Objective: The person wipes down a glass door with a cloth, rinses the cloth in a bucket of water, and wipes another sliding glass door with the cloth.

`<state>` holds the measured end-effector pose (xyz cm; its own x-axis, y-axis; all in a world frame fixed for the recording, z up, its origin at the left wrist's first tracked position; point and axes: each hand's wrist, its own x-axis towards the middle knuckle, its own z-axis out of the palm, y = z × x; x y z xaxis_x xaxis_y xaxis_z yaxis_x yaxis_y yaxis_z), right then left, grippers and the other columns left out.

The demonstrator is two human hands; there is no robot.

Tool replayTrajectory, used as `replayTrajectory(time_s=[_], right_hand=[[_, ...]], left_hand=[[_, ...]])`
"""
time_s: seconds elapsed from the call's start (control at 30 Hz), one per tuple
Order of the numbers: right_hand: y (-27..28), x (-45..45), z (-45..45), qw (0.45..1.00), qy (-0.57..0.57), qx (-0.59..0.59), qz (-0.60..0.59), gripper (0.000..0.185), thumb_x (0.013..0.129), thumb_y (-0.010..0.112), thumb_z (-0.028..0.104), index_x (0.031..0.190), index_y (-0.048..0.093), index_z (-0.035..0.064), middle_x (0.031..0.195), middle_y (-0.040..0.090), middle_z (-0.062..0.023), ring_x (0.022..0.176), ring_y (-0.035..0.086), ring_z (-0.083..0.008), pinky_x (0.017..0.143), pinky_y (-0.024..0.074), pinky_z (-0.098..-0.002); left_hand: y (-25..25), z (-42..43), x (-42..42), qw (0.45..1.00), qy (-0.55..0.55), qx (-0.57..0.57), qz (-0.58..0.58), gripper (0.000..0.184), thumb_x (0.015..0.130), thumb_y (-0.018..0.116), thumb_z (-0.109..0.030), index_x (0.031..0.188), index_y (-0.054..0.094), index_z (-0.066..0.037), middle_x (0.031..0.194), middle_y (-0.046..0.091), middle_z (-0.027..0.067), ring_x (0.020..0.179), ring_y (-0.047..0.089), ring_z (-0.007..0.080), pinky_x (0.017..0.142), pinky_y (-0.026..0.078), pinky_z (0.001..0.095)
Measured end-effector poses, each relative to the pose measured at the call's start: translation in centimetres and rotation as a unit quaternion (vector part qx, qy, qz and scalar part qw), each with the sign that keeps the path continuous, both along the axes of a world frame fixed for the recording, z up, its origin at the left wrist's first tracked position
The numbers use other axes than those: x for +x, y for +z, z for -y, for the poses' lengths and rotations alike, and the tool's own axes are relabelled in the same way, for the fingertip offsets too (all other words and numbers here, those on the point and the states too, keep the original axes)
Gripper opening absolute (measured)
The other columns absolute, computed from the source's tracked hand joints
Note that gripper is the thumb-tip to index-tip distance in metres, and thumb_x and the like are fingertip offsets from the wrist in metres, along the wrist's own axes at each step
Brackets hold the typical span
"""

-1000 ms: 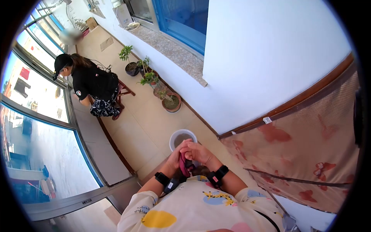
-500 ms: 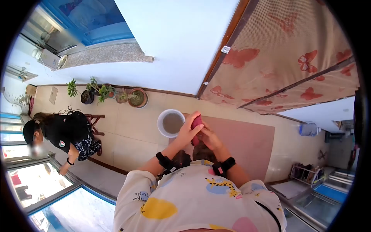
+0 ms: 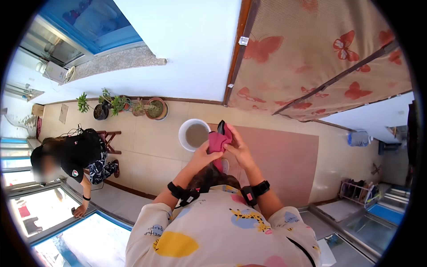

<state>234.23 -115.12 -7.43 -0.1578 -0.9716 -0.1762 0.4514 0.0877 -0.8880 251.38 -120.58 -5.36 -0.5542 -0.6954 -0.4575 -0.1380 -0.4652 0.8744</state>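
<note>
A dark pink cloth item [image 3: 218, 141] with a black part at its top is held in front of my body, just right of the bucket. My left hand [image 3: 203, 156] grips its lower left side. My right hand [image 3: 240, 149] holds its right side, fingers wrapped along the edge and thumb on the front. A strip of the pink cloth hangs down below my hands. Its exact kind cannot be made out. Beside my left hand stands a white bucket [image 3: 181, 136] with murky grey-brown water [image 3: 195, 135] in it.
A brownish-pink mat [image 3: 280, 164] lies on the tiled floor. Potted plants [image 3: 155, 109] line the wall. At left, a person in black [image 3: 80, 151] reaches toward a window frame near a wooden stool [image 3: 111, 141]. A butterfly-patterned curtain [image 3: 307, 58] hangs at upper right.
The pink cloth item was bunched up between both hands; now it is more spread out and raised, with its black part showing. The person at left has moved their hand slightly along the window.
</note>
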Motion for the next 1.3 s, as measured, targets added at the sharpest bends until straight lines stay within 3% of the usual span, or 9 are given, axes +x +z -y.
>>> replayTrajectory(time_s=[0.13,0.2,0.3,0.5,0.63,0.73,0.97,1.07,1.3], right_hand=[[-1.2,2.2,0.9,0.995,-0.066,0.053,-0.059,0.056,0.087,0.064,0.014,0.136,0.040,0.0029,0.137,0.043,-0.0107,0.124,0.043,-0.0181,0.105,0.0328,-0.0304],[-1.6,3.3,1.3,0.977,0.139,0.157,0.027,0.049,0.090,0.061,0.029,0.127,0.050,-0.0006,0.127,0.053,-0.0097,0.114,0.049,-0.0158,0.100,0.0374,-0.0290],[-1.1,7.9,3.0,0.971,0.121,0.199,0.054,0.049,0.093,0.056,0.037,0.121,0.056,-0.0025,0.118,0.058,-0.0076,0.109,0.052,-0.0141,0.096,0.0390,-0.0274],[-2.4,18.9,9.7,0.982,0.145,0.121,0.010,0.049,0.093,0.054,0.037,0.125,0.052,-0.0006,0.114,0.058,-0.0043,0.106,0.050,-0.0095,0.094,0.0382,-0.0250],[-2.7,27.3,15.8,0.963,0.142,0.219,0.063,0.040,0.093,0.057,0.030,0.121,0.055,0.0023,0.109,0.058,-0.0011,0.104,0.051,-0.0090,0.094,0.0377,-0.0235],[-3.1,33.7,19.8,0.965,0.114,0.216,0.101,0.036,0.090,0.060,0.026,0.119,0.057,0.0043,0.110,0.059,-0.0005,0.103,0.053,-0.0096,0.093,0.0382,-0.0242],[-2.3,41.6,26.7,0.968,0.044,0.213,0.127,0.033,0.091,0.057,0.030,0.114,0.058,0.0057,0.112,0.059,-0.0005,0.110,0.048,-0.0096,0.095,0.0372,-0.0308],[-3.5,42.1,30.2,0.971,0.162,0.170,0.042,0.036,0.094,0.052,0.034,0.114,0.057,0.0045,0.113,0.059,-0.0039,0.110,0.049,-0.0113,0.098,0.0357,-0.0305],[-3.5,51.3,42.4,0.927,0.313,0.149,0.145,0.040,0.098,0.044,0.030,0.129,0.046,0.0038,0.126,0.049,-0.0058,0.112,0.049,-0.0177,0.097,0.0387,-0.0307]], left_hand=[[0.5,0.4,3.2,0.991,0.126,-0.038,-0.005,0.051,0.072,0.060,0.001,0.122,0.049,-0.003,0.106,0.060,0.0054,0.093,0.060,0.0143,0.082,0.048,0.0291],[1.9,1.0,4.6,0.993,0.111,-0.033,-0.013,0.051,0.074,0.061,0.000,0.123,0.049,-0.002,0.107,0.060,0.0057,0.092,0.060,0.0147,0.082,0.049,0.0293],[2.1,2.0,7.2,0.993,0.115,-0.017,-0.009,0.047,0.078,0.063,-0.005,0.123,0.049,-0.002,0.107,0.060,0.0059,0.093,0.060,0.0151,0.082,0.050,0.0293],[-2.3,7.4,17.0,0.977,0.201,0.061,-0.028,0.031,0.085,0.067,-0.017,0.111,0.059,-0.003,0.106,0.060,0.0077,0.092,0.060,0.0140,0.075,0.052,0.0280],[-2.6,12.0,25.2,0.942,0.151,-0.274,0.121,0.020,0.080,0.070,-0.020,0.081,0.067,0.000,0.113,0.058,0.0146,0.108,0.052,0.0264,0.088,0.043,0.0392],[-0.2,15.0,30.8,0.786,0.064,-0.537,0.300,0.016,0.075,0.071,-0.014,0.078,0.064,0.000,0.106,0.058,0.0139,0.101,0.054,0.0306,0.083,0.043,0.0400],[-0.7,22.7,39.6,0.861,0.198,-0.419,0.212,0.019,0.085,0.065,-0.015,0.078,0.059,0.001,0.079,0.060,0.0096,0.073,0.058,0.0231,0.064,0.045,0.0306],[1.7,26.5,42.8,0.888,0.237,-0.313,0.240,0.018,0.087,0.062,-0.018,0.085,0.061,0.000,0.078,0.059,0.0152,0.070,0.057,0.0296,0.062,0.046,0.0330],[2.2,36.1,48.6,0.921,0.258,-0.248,0.156,0.026,0.093,0.058,-0.024,0.105,0.062,-0.001,0.066,0.057,0.0096,0.060,0.046,0.0091,0.056,0.041,0.0236]])
